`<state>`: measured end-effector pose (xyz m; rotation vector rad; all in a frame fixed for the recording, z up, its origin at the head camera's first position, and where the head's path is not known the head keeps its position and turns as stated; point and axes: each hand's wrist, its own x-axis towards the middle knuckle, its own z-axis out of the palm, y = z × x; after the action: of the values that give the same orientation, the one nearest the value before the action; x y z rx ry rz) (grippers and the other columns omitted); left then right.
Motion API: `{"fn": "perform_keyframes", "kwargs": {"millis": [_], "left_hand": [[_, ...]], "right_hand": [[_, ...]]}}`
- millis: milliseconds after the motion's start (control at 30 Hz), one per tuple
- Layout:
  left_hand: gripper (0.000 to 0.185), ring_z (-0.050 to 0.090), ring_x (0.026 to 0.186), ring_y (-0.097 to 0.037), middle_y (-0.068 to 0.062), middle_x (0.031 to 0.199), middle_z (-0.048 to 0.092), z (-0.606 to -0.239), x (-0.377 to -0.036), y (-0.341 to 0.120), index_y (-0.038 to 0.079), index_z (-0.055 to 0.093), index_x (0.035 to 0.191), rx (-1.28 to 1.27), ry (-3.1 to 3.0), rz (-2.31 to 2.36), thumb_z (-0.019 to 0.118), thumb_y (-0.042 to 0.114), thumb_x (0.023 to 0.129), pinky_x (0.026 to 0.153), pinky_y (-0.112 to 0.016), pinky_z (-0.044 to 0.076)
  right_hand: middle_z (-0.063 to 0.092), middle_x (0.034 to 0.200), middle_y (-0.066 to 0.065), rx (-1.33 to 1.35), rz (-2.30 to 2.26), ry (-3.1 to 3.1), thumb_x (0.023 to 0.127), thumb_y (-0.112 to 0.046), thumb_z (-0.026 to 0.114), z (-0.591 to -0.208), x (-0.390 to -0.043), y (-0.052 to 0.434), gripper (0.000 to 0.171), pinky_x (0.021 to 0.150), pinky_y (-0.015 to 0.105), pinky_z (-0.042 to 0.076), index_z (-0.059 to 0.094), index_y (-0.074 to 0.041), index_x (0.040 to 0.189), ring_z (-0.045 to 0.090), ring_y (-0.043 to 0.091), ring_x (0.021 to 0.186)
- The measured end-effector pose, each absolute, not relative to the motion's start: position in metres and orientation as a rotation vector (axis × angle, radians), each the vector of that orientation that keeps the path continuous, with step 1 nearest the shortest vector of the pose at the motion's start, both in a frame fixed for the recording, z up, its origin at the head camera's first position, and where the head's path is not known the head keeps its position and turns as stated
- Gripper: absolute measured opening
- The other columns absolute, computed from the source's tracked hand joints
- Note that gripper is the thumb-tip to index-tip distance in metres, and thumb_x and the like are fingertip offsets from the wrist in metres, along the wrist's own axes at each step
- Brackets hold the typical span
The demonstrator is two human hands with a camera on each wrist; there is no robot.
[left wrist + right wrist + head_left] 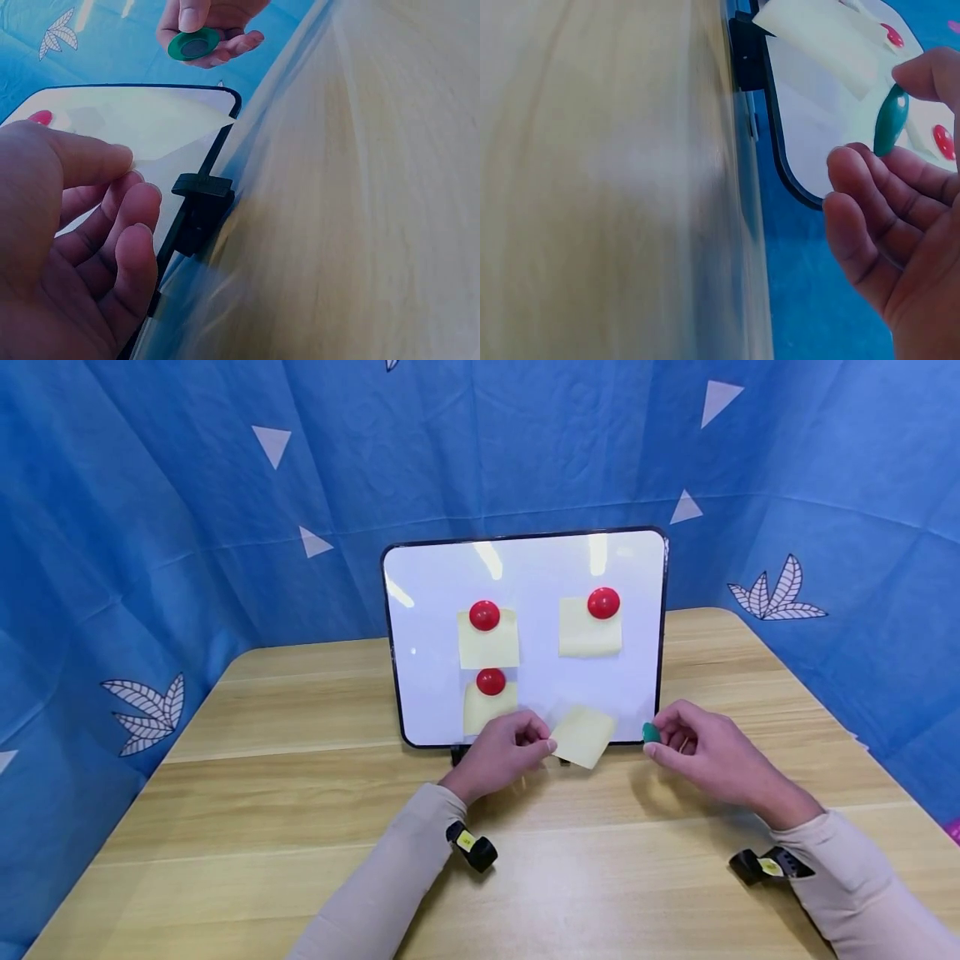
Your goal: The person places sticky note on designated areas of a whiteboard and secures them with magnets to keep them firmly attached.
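Sticky note (583,737) pinched, left fingers (542,742) | green magnet (650,732) pinched, right fingers (664,724) | whiteboard (435,693) behind

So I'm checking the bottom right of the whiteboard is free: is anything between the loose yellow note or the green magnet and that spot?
Nothing visible. The left hand pinches the yellow note at the whiteboard's lower edge; the right hand holds the green magnet beside it. The pinned notes sit higher or further left.

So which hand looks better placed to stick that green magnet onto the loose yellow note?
The right hand, probably. It already pinches the green magnet beside the loose note, while the left hand is busy holding that note at the whiteboard.
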<state>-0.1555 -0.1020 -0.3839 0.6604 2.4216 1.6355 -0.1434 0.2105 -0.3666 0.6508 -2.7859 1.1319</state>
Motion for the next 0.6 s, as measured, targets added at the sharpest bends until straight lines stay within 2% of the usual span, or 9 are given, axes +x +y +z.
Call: {"fn": "perform_keyframes", "kwargs": {"millis": [167, 267, 367, 500, 600], "left_hand": [[0.008, 0.065, 0.075, -0.025, -0.003, 0.084, 0.064, -0.383, -0.158, -0.101, 0.013, 0.066, 0.094, 0.618, 2.430, 1.690, 0.070, 0.019, 0.095, 0.066, -0.032, 0.057], [0.008, 0.065, 0.074, -0.029, -0.004, 0.080, 0.064, -0.380, -0.158, -0.096, 0.013, 0.066, 0.093, 0.595, 2.423, 1.737, 0.071, 0.019, 0.095, 0.063, -0.029, 0.055], [0.009, 0.065, 0.071, -0.028, -0.004, 0.077, 0.064, -0.378, -0.157, -0.091, 0.012, 0.066, 0.092, 0.558, 2.399, 1.783, 0.072, 0.019, 0.094, 0.060, -0.027, 0.053], [0.010, 0.064, 0.067, -0.020, -0.005, 0.076, 0.064, -0.376, -0.156, -0.089, 0.012, 0.066, 0.093, 0.510, 2.388, 1.796, 0.072, 0.020, 0.094, 0.058, -0.027, 0.053], [0.010, 0.064, 0.066, -0.021, -0.006, 0.077, 0.064, -0.374, -0.156, -0.088, 0.013, 0.066, 0.092, 0.466, 2.409, 1.795, 0.073, 0.020, 0.093, 0.057, -0.028, 0.053]], "right_hand": [[0.061, 0.087, 0.003, 0.656, 1.120, -2.700, 0.092, -0.023, 0.075, -0.366, -0.144, 0.207, 0.025, 0.064, 0.023, 0.050, 0.061, -0.008, 0.106, 0.057, 0.019, 0.075], [0.062, 0.086, 0.002, 0.664, 1.095, -2.660, 0.091, -0.022, 0.076, -0.363, -0.146, 0.208, 0.024, 0.063, 0.022, 0.049, 0.062, -0.009, 0.105, 0.057, 0.017, 0.073], [0.062, 0.086, 0.002, 0.663, 1.082, -2.641, 0.090, -0.022, 0.077, -0.359, -0.149, 0.207, 0.025, 0.063, 0.021, 0.049, 0.062, -0.009, 0.105, 0.057, 0.017, 0.073], [0.061, 0.085, 0.003, 0.657, 1.072, -2.623, 0.090, -0.023, 0.077, -0.353, -0.152, 0.203, 0.026, 0.062, 0.021, 0.048, 0.061, -0.009, 0.104, 0.057, 0.018, 0.072], [0.061, 0.085, 0.003, 0.669, 1.048, -2.617, 0.090, -0.024, 0.077, -0.346, -0.155, 0.199, 0.026, 0.060, 0.022, 0.048, 0.062, -0.008, 0.104, 0.056, 0.019, 0.072]]}}
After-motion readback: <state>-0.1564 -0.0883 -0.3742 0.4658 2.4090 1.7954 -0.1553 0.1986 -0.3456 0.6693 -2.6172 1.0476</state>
